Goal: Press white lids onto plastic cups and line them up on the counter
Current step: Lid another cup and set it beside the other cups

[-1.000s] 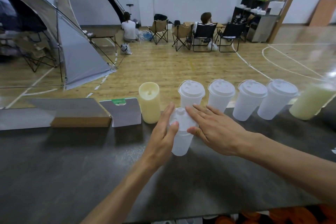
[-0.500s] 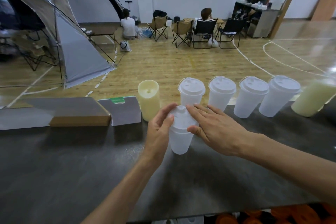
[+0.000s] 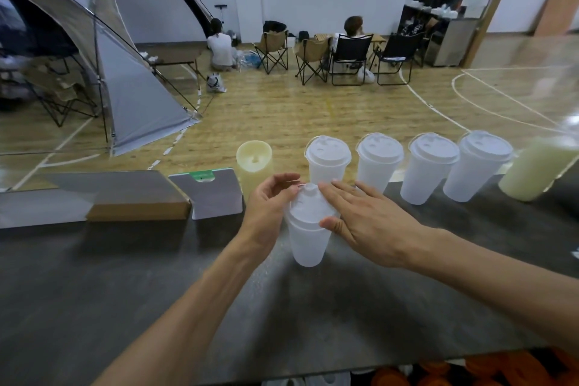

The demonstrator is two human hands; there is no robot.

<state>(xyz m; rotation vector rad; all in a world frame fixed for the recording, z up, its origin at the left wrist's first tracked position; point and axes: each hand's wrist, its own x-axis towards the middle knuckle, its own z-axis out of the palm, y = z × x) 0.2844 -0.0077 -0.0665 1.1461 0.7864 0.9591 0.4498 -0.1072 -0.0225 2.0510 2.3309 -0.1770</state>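
A translucent plastic cup [image 3: 308,244] stands on the dark counter [image 3: 125,285] in front of me with a white lid [image 3: 308,208] on its rim. My left hand [image 3: 269,207] curls around the cup's left side, fingertips at the lid's far edge. Over the lid's right side lies my right hand [image 3: 366,219], flat, with its thumb against the rim. Behind, along the counter's far edge, several lidded cups stand in a row, from the nearest one [image 3: 327,163] to the rightmost [image 3: 477,166].
A pale yellow lidded cup [image 3: 254,163] stands left of the row. A yellowish container [image 3: 535,166] is at the far right. A cardboard box [image 3: 125,197] and a grey card stand [image 3: 213,194] sit on the left. Beyond the counter are a tent, folding chairs and seated people.
My left fingers have shifted from the lid's side up to its far edge. The cup and my right hand stay in about the same place; the camera has tipped slightly.
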